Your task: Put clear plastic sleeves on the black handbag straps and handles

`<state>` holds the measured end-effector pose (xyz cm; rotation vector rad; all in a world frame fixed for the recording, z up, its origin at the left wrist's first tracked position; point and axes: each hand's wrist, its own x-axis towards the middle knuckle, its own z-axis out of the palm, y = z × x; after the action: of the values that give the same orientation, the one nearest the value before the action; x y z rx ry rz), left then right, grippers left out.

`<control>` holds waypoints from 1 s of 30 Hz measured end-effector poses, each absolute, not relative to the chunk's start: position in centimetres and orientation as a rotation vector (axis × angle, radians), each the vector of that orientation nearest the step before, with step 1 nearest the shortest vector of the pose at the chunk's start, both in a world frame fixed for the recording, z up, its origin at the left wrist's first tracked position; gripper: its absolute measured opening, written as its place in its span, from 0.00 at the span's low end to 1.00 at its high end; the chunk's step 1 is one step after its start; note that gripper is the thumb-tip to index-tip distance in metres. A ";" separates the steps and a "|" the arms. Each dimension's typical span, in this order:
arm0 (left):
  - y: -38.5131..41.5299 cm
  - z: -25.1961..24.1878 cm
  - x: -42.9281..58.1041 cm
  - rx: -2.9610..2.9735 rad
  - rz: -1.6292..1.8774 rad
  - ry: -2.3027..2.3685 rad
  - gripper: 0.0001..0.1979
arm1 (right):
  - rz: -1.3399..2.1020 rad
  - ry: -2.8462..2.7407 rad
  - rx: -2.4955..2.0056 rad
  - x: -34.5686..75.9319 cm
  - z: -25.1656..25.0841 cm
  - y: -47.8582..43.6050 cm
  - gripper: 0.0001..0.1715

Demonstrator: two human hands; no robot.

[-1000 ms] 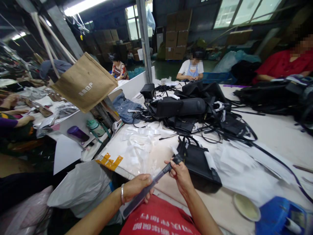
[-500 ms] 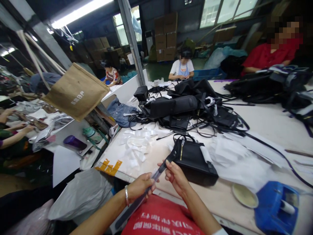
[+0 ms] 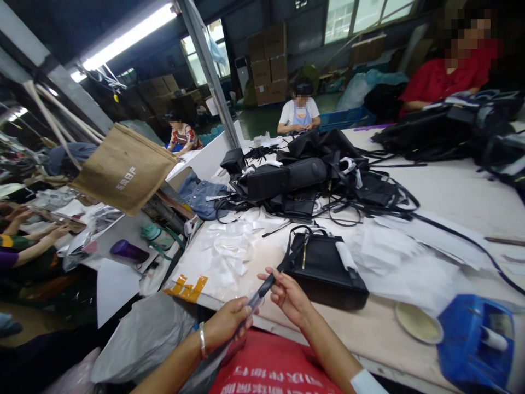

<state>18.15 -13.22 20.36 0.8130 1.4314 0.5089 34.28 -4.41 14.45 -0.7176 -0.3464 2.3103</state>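
My left hand [image 3: 230,322] is closed around a black strap inside a clear plastic sleeve [image 3: 253,302]. A bare stretch of the black strap [image 3: 267,284] shows between my hands. My right hand [image 3: 287,295] pinches it between thumb and fingers, with the other fingers loosely curled. From there the strap runs up to a black handbag [image 3: 328,262], which lies on the table just beyond my right hand. The bag has a gold zip, looped handles and a white wrapping at its right edge. Below my left hand, the sleeved end trails across my red apron [image 3: 270,366].
A pile of black bags [image 3: 287,178] covers the table's middle. White sheets [image 3: 410,262], a round dish [image 3: 419,323] and a blue tape dispenser [image 3: 476,342] lie to the right. White strips [image 3: 227,246] lie left. Several people work at nearby tables.
My left hand has shifted slightly down and left along with the sleeved strap. My right hand still pinches the strap. The camera view has turned a little.
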 end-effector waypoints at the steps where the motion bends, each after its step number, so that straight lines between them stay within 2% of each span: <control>1: -13.3 20.5 17.9 0.833 0.481 1.468 0.19 | 2.288 -0.310 -0.714 34.3 14.4 -4.1 0.17; 5: -13.5 21.0 17.3 0.814 0.464 1.492 0.21 | 2.210 -0.341 -0.699 33.1 14.0 -5.0 0.17; 12: -12.3 20.5 19.2 0.728 0.528 1.450 0.25 | 2.318 -0.375 -0.685 33.7 13.2 -5.4 0.20; 18: -10.4 20.5 19.7 0.704 0.513 1.428 0.25 | 2.134 -0.282 -0.746 35.3 13.4 -2.2 0.18; 24: -7.2 20.6 21.2 0.656 0.525 1.345 0.23 | 2.183 -0.410 -0.740 35.1 13.0 -2.5 0.19; 30: -3.8 19.5 21.6 0.665 0.462 1.290 0.22 | 2.098 -0.161 -0.751 37.3 11.8 2.7 0.17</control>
<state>21.57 -3.75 19.50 0.6648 1.2903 0.4622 37.32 2.73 11.79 -0.7513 -0.1606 2.0982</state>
